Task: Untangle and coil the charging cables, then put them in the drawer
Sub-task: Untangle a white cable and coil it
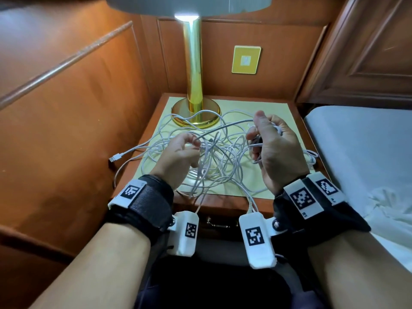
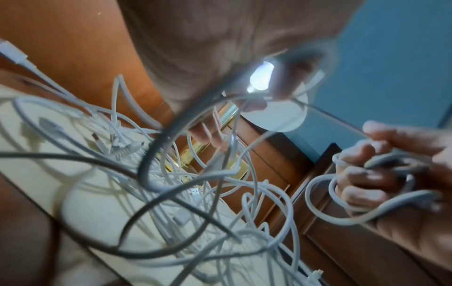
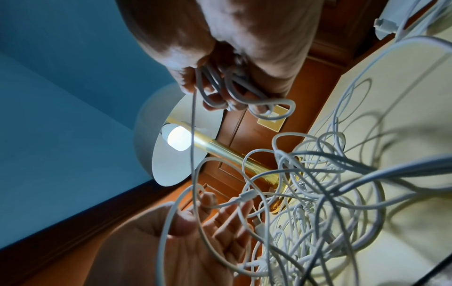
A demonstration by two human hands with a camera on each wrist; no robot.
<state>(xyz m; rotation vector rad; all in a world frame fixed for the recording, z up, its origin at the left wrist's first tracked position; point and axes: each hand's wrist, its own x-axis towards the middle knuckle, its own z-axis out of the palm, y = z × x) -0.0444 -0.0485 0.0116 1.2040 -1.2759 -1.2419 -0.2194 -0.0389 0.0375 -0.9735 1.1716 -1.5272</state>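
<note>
Tangle point(image 1: 214, 157) sprawled on the nightstand point(image 1: 287, 121), below and between both grips. One strand point(image 1: 225, 128) taut, running sideways, left hand point(image 1: 180, 152) to right. Right hand point(image 1: 274, 143) clenched round a few finished loops (drawer point(image 1: 218, 221) nearer the body, closed). Left pinching that strand, feeding.

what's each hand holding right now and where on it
The right hand grips a few coiled loops of a white cable. The left hand pinches the same cable's straight run mid-length.
</note>
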